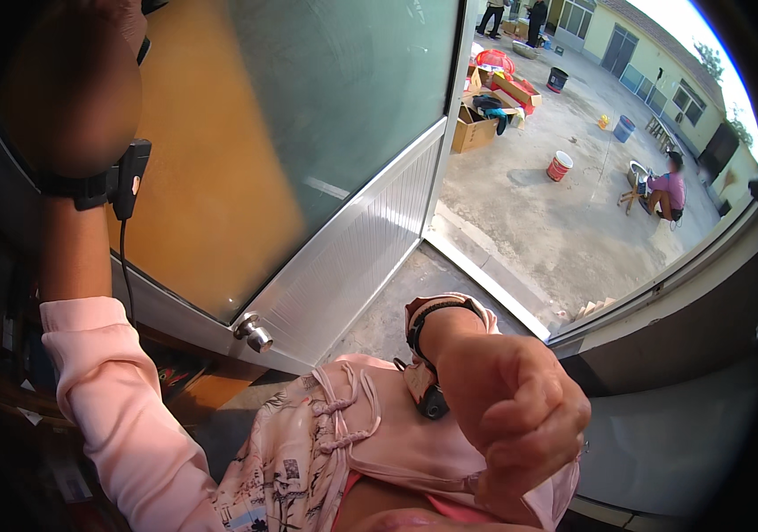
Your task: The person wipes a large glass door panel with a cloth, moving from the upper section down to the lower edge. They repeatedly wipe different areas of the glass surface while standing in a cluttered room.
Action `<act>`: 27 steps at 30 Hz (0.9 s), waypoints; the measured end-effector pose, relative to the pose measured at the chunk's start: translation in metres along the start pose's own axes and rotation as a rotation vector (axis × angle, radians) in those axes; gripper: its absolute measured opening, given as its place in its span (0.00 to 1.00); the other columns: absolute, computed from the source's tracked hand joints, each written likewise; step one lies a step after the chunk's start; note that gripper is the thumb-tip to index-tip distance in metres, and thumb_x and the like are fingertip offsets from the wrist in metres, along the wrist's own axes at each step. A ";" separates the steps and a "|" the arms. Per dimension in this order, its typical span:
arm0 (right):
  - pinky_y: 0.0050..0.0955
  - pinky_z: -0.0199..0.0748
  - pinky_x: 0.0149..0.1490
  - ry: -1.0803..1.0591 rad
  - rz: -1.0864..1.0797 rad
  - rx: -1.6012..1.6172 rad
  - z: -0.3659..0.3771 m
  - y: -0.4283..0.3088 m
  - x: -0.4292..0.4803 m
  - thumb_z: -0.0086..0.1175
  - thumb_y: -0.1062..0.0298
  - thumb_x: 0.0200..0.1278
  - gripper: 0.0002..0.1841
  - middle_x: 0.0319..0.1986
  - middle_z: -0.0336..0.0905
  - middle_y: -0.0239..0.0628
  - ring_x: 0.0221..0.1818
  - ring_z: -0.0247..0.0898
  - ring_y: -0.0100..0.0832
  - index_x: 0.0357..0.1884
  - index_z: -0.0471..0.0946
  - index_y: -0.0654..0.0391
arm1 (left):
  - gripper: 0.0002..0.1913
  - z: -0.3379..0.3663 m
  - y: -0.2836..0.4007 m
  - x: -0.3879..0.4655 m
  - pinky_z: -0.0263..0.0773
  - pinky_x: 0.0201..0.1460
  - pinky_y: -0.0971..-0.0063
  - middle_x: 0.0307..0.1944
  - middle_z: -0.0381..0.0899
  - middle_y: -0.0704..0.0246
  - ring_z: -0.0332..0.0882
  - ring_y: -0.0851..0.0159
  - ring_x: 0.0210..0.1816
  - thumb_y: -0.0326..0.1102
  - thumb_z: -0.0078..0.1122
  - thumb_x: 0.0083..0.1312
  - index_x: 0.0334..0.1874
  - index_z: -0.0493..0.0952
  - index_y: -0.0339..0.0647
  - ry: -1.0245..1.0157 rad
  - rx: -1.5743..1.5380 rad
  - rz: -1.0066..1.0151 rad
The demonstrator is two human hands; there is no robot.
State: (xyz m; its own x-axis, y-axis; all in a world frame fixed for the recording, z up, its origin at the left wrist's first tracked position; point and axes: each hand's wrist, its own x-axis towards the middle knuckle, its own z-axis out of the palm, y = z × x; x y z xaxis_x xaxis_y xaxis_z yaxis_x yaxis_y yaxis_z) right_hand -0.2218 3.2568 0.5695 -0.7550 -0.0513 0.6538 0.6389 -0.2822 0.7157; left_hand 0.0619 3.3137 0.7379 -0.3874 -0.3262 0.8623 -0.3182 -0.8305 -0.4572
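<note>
My left hand (pixel 73 86) is raised at the upper left, partly blurred and dark, in front of the open door's glass pane (pixel 352 86); what its fingers do cannot be made out. A strap with a black device (pixel 131 179) and a cable is around that wrist. My right hand (pixel 518 405) is held before my chest with its fingers curled in; nothing shows in it. Around the right wrist is a dark band with a small black device (pixel 429 399) below it. The door's round metal knob (pixel 256 334) lies between my arms.
Beyond the door sill (pixel 485 286) is a concrete yard with cardboard boxes (pixel 475 130), a red bucket (pixel 560 166), a blue bin (pixel 623 128) and a black bucket (pixel 557 80). A person (pixel 668 189) sits low beside a basin; others stand at the top. Wooden furniture (pixel 209 392) is at lower left.
</note>
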 end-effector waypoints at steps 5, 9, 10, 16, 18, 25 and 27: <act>0.29 0.65 0.35 -0.270 0.718 -0.373 -0.045 0.031 -0.061 0.45 0.67 0.57 0.10 0.25 0.74 0.39 0.29 0.68 0.34 0.22 0.73 0.56 | 0.16 0.011 -0.007 -0.022 0.58 0.58 0.61 0.60 0.65 0.63 0.61 0.56 0.60 0.42 0.53 0.66 0.54 0.70 0.51 -0.452 -0.355 -0.166; 0.31 0.69 0.38 -0.278 0.964 -0.532 -0.045 0.060 -0.127 0.49 0.77 0.50 0.04 0.26 0.76 0.39 0.30 0.70 0.35 0.27 0.75 0.63 | 0.10 -0.004 0.063 -0.143 0.64 0.62 0.62 0.55 0.72 0.63 0.68 0.58 0.58 0.32 0.52 0.63 0.46 0.78 0.51 -0.294 -0.387 0.323; 0.31 0.68 0.37 -0.256 0.968 -0.550 -0.042 0.062 -0.142 0.51 0.75 0.49 0.02 0.25 0.74 0.39 0.30 0.69 0.37 0.26 0.75 0.61 | 0.11 -0.018 0.079 -0.174 0.62 0.62 0.57 0.57 0.70 0.61 0.66 0.56 0.60 0.32 0.52 0.62 0.45 0.79 0.52 -0.379 -0.550 0.413; 0.31 0.70 0.45 -0.288 1.192 -0.727 -0.050 0.039 -0.190 0.55 0.68 0.55 0.12 0.38 0.75 0.39 0.42 0.71 0.37 0.41 0.76 0.59 | 0.15 -0.073 0.076 -0.208 0.67 0.53 0.61 0.47 0.76 0.60 0.71 0.53 0.51 0.20 0.62 0.47 0.37 0.79 0.45 -0.757 -0.997 0.206; 0.32 0.67 0.55 -0.254 1.453 -0.622 -0.048 0.038 -0.197 0.59 0.54 0.59 0.30 0.54 0.68 0.39 0.56 0.65 0.34 0.62 0.66 0.54 | 0.21 -0.071 0.059 -0.182 0.71 0.53 0.67 0.45 0.79 0.62 0.76 0.57 0.50 0.19 0.65 0.48 0.46 0.78 0.45 -0.914 -1.315 -0.219; 0.34 0.70 0.56 0.726 1.649 0.497 0.006 0.055 -0.199 0.59 0.46 0.61 0.33 0.56 0.69 0.36 0.57 0.67 0.34 0.62 0.64 0.52 | 0.32 -0.083 0.059 -0.128 0.63 0.64 0.63 0.56 0.73 0.61 0.68 0.56 0.60 0.33 0.69 0.52 0.61 0.68 0.47 -0.828 -1.319 -0.119; 0.31 0.77 0.46 0.934 1.647 0.492 0.007 0.055 -0.200 0.59 0.56 0.61 0.21 0.41 0.77 0.33 0.42 0.75 0.31 0.52 0.71 0.55 | 0.36 -0.094 0.049 -0.122 0.57 0.68 0.60 0.64 0.66 0.59 0.58 0.51 0.67 0.36 0.68 0.52 0.65 0.65 0.48 -0.952 -1.024 0.104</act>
State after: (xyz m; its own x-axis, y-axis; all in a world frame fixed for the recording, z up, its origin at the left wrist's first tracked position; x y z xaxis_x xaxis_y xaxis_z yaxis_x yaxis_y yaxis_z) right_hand -0.0349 3.2588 0.4798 0.7996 -0.3969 0.4507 0.5408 0.8022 -0.2530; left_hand 0.0125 3.3553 0.5903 0.1485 -0.8851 0.4410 -0.9664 -0.2246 -0.1253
